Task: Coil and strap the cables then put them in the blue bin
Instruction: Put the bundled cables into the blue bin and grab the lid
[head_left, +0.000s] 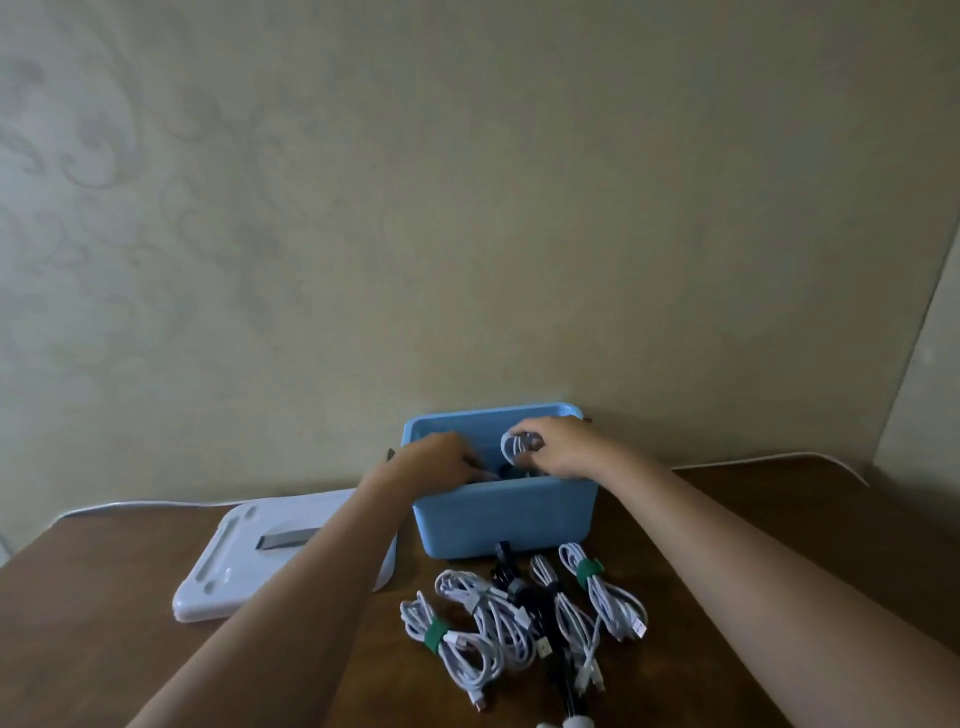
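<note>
Head view: small white coiled cable (517, 447) w/ tight loops.

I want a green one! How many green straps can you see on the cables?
2. One green strap wraps the front-left white coiled cable bundle on the brown table; the other green strap wraps the right-hand white bundle near the blue plastic bin, which may hide more.

No text, label, brand, number or sign can be read anywhere in the view. The pale blue plastic bin (506, 519), the white plastic lid (218, 577) lying beside it and the strapped white coiled cables (467, 623) on the brown wooden table (104, 649) are all seen without legible marking.
</note>
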